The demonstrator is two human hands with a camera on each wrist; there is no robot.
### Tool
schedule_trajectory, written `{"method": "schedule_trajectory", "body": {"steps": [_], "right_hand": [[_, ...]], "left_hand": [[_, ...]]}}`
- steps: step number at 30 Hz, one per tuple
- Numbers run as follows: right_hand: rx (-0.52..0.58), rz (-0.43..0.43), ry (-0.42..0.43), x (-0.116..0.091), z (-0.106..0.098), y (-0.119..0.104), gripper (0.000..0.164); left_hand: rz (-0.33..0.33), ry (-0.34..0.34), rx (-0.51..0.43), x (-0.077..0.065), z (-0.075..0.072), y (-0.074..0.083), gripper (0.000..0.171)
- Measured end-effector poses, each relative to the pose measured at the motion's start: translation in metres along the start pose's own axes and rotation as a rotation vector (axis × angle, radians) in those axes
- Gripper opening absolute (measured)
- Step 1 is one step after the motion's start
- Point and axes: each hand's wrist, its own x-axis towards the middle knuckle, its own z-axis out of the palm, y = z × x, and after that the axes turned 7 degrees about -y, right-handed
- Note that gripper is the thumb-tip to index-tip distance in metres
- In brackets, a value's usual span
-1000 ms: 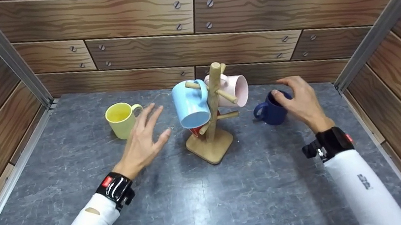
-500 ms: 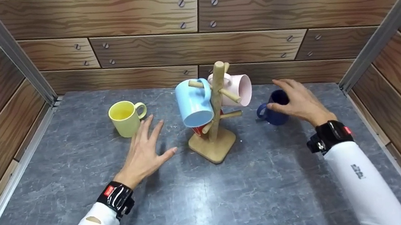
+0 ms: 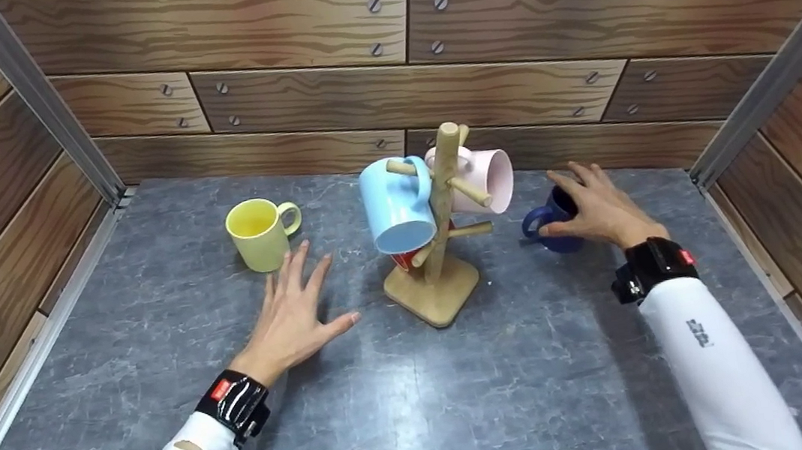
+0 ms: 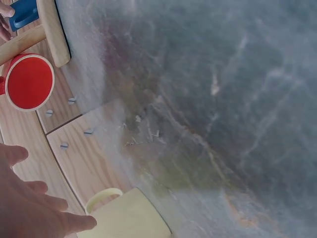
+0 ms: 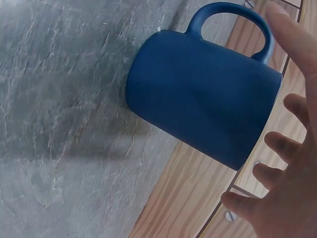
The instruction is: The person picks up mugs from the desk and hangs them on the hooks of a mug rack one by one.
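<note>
My left hand [image 3: 288,325] hovers with spread fingers just in front of the upright yellow mug [image 3: 259,241], holding nothing. On the right, my right hand [image 3: 599,210] reaches over the dark blue mug [image 3: 560,241], which stands upright with its handle to the left. In the right wrist view the thumb [image 5: 292,39] is near that mug's handle and the fingers are apart from its wall. Between the hands stands a wooden mug tree [image 3: 439,258]. A light blue mug [image 3: 392,203] and a pink mug [image 3: 495,180] hang from its upper pegs.
A red mug [image 4: 30,82] is low on the tree, mostly hidden in the head view. A bare lower peg [image 3: 473,229] sticks out to the right. Wood-patterned walls [image 3: 310,92] enclose the grey table [image 3: 362,410] at the back and sides.
The left hand has drawn back from beside the yellow mug toward the person. The right hand has come lower around the dark blue mug's rim. The head view has shifted slightly.
</note>
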Motion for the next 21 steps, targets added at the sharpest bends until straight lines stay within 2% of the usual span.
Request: {"method": "schedule_trajectory", "body": {"steps": [7,14,21], "right_hand": [[0.003,0.002,-0.037,0.0003,0.0026,0.0017,0.093],[-0.021,-0.015,0.012,0.0003,0.002,0.0017,0.073],[-0.024,-0.006,0.029,0.0001,0.0011,0.0003,0.071]], "left_hand": [[0.0,-0.016,0.011,-0.0015,0.005,-0.0009,0.099],[0.002,-0.011,-0.01,-0.0017,0.0076,-0.0002,0.099],[0.01,-0.001,-0.022,-0.0022,0.01,-0.0006,0.098]]}}
